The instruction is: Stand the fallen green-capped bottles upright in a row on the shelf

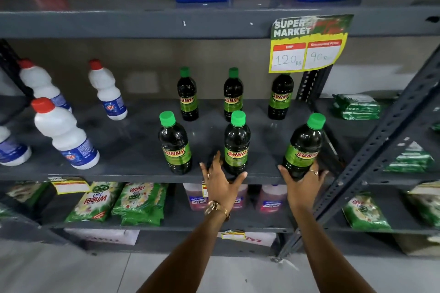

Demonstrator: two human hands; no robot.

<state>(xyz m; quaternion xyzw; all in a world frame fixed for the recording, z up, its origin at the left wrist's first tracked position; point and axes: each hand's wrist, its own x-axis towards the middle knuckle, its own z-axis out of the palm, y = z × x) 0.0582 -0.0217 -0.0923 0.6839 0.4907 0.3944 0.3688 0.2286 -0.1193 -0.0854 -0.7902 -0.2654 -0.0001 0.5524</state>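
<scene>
Green-capped bottles of dark liquid with green "SUNNY" labels stand on the grey metal shelf [119, 169] in two rows of three, none lying down. The right hand [301, 183] wraps the base of the front right bottle [303, 147], fingers [314, 172] curled and pressed around it, thumb on the near side; the bottle leans slightly, apparently being squared into line with its neighbours. The left hand [221, 185] sits at the foot of the front middle bottle [236, 143], fingers spread and open, seemingly steadying or just letting go. The front left bottle [175, 144] stands untouched. White red-capped bottles [65, 134] stand well apart to the left. By this view the task looks nearly finished.
</scene>
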